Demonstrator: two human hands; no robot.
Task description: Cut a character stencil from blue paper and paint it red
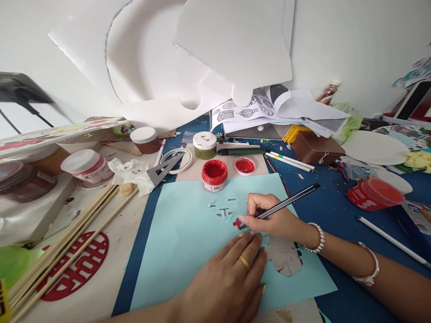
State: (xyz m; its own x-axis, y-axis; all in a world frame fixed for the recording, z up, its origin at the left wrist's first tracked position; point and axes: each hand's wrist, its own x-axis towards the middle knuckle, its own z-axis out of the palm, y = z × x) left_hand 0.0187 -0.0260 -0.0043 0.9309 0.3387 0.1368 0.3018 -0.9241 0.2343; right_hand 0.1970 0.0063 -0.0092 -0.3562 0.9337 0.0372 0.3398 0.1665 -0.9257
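A light blue sheet (pixel 175 233) with cut-out shapes lies on the table. My left hand (pixel 229 278), a ring on one finger, rests flat on it, fingers extended toward the cut-outs. My right hand (pixel 269 215) grips a dark pen-like tool (pixel 289 201) between thumb and fingers. Its tip is close to a small red piece (pixel 237 223) just above my left fingertips; whether the tip touches it is unclear. Beyond the sheet's top edge stands an open jar of red paint (pixel 214 174), its lid (pixel 244 166) lying inner side up to the right.
Wooden sticks (pixel 70 237) lie over a red cut-out ornament (pixel 79 264) at left. A metal triangle (pixel 164 169), a green-paint jar (pixel 204 146) and a cutter (pixel 240 151) are behind the sheet. At right are a red container (pixel 373 195) and a white stick (pixel 393 242).
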